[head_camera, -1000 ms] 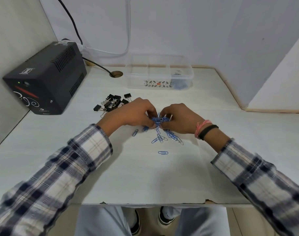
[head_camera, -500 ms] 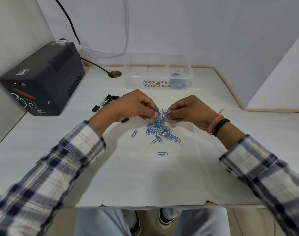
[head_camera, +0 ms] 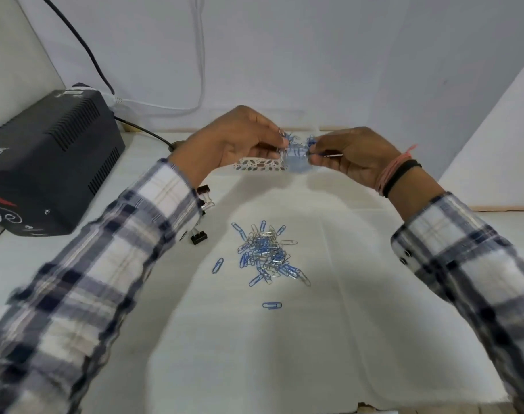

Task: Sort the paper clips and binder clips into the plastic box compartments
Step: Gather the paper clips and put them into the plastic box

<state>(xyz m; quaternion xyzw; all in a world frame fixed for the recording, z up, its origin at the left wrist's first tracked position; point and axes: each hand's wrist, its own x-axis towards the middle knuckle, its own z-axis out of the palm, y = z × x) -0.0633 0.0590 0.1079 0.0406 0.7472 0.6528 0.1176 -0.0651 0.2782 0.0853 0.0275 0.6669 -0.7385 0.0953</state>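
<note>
A pile of blue and silver paper clips (head_camera: 268, 255) lies on the white table (head_camera: 254, 354), with single clips (head_camera: 272, 305) apart from it. My left hand (head_camera: 239, 138) and my right hand (head_camera: 350, 153) are raised together over the clear plastic box (head_camera: 260, 166) at the back, both pinching one bunch of blue paper clips (head_camera: 296, 146) between them. The hands hide most of the box; only its patterned front strip and a bluish right part show. Black binder clips (head_camera: 199, 236) peek out beside my left sleeve.
A black power unit (head_camera: 45, 162) stands at the left with cables (head_camera: 84, 46) running up the back wall. A cable hole (head_camera: 177, 144) sits behind my left wrist. Walls close the desk at the back and right.
Both hands lifted a bunch of paper clips off the pile and carried it away from me, up over the box. The camera view tilted, and my left sleeve now covers most binder clips.
</note>
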